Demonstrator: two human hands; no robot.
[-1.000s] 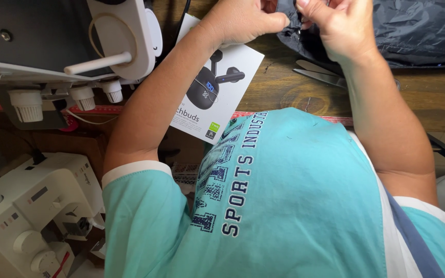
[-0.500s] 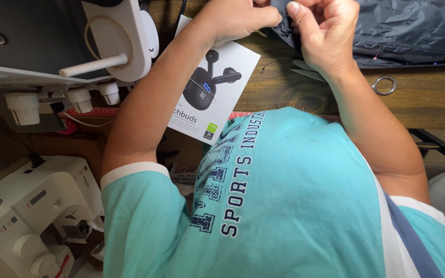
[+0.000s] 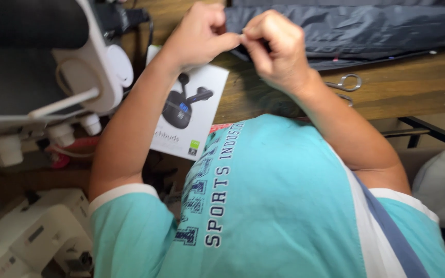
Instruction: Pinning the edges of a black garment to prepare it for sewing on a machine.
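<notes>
Dark slick fabric (image 3: 356,31) on wood table (image 3: 413,87); left hand (image 3: 199,36), right hand (image 3: 276,49) pinched together, held item unclear.

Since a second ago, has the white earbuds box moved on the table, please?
No. The earbuds box still lies beside the white sewing machine on the wooden table; only the camera view has shifted.

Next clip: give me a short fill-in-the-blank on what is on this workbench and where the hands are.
1. Both hands, left hand and right hand, meet fingertip to fingertip beside the dark ____ fabric.
2. The metal scissors lie on the ____ table.
3. The white box pictures black ____.

Missing words: grey; wooden; earbuds
</notes>
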